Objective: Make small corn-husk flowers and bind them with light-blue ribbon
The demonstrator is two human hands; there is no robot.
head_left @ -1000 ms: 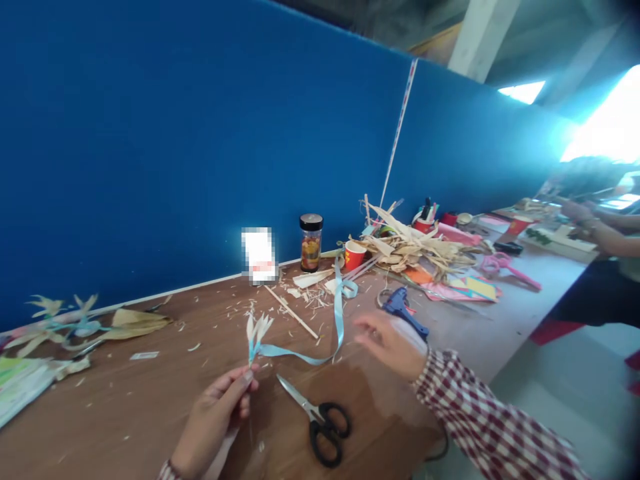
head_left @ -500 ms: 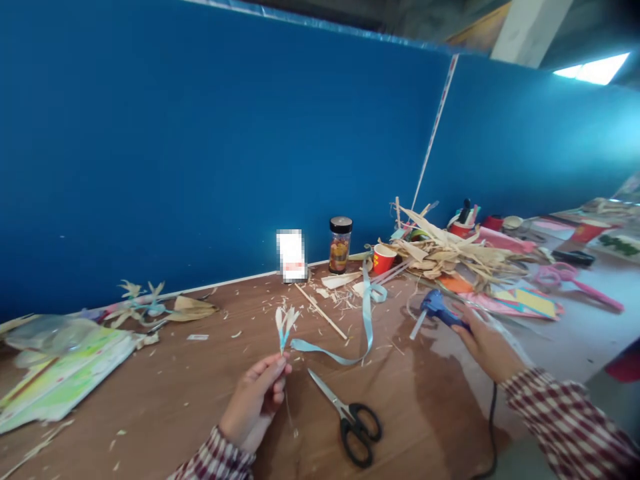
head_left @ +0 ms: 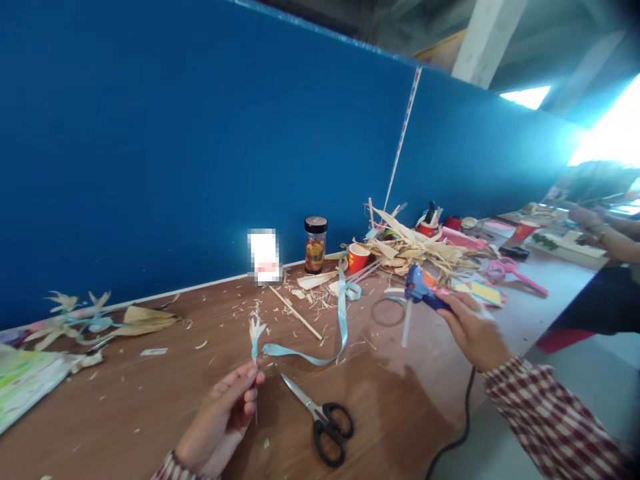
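Observation:
My left hand (head_left: 220,419) pinches a thin stick topped with a small pale husk flower (head_left: 257,330), held upright above the brown table (head_left: 125,400). A light blue ribbon (head_left: 320,350) runs from the flower across the table to the right. My right hand (head_left: 475,333) grips a blue hot glue gun (head_left: 420,293) lifted off the table, its nozzle and glue stick pointing left and down. A black cable (head_left: 457,433) hangs from the gun. Black-handled scissors (head_left: 320,417) lie shut on the table between my hands.
A glass jar (head_left: 315,244), a red paper cup (head_left: 357,257) and a heap of dry husks (head_left: 420,250) stand by the blue wall. Finished husk flowers (head_left: 85,320) lie at the left. Pink scissors (head_left: 510,273) lie at the right. Another person's arms (head_left: 600,233) work at far right.
My right hand reached to the glue gun, took hold of it and lifted it off the table. My left hand kept holding the flower stick.

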